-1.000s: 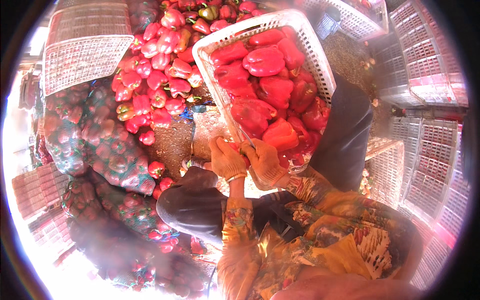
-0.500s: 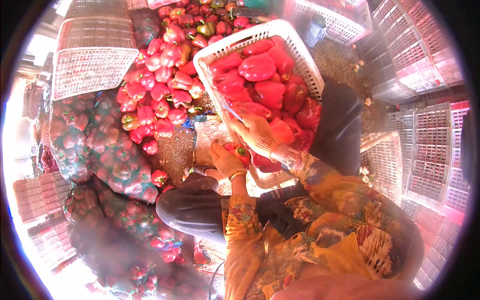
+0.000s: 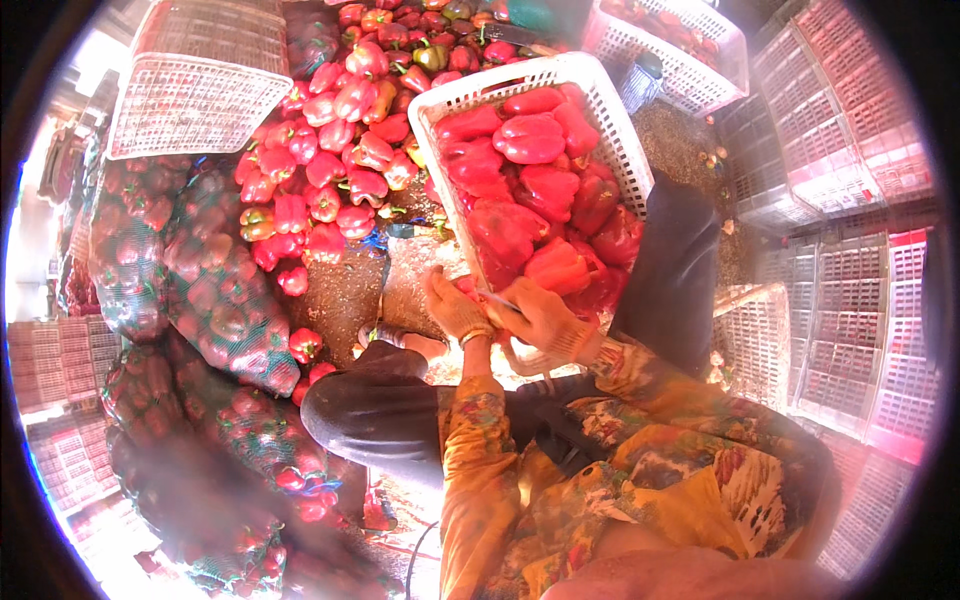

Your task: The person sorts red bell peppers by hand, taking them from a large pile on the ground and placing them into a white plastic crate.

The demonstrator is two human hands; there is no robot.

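Note:
Both my hands wear tan knit gloves and meet in front of the near left corner of a white plastic crate [image 3: 636, 165] full of red bell peppers. My left hand [image 3: 456, 306] is closed around a red bell pepper [image 3: 467, 285], mostly hidden by the fingers. My right hand [image 3: 545, 318] grips a small knife, its thin blade [image 3: 494, 297] pointing left at that pepper. The knife's handle is hidden in my fist. Inside the crate, large glossy red peppers [image 3: 530, 139] are piled close to the rim.
Loose red peppers [image 3: 325, 170], a few greenish, lie heaped left of the crate. Green mesh sacks of peppers [image 3: 228, 290] line the left side. An upturned white crate [image 3: 200, 108] rests above them. Stacked crates [image 3: 850, 300] stand at right, and my bent legs [image 3: 375, 410] flank the work.
My right hand has drawn back from over the crate's left edge, down toward my left hand, bringing the blade to the pepper. The whole view has shifted slightly.

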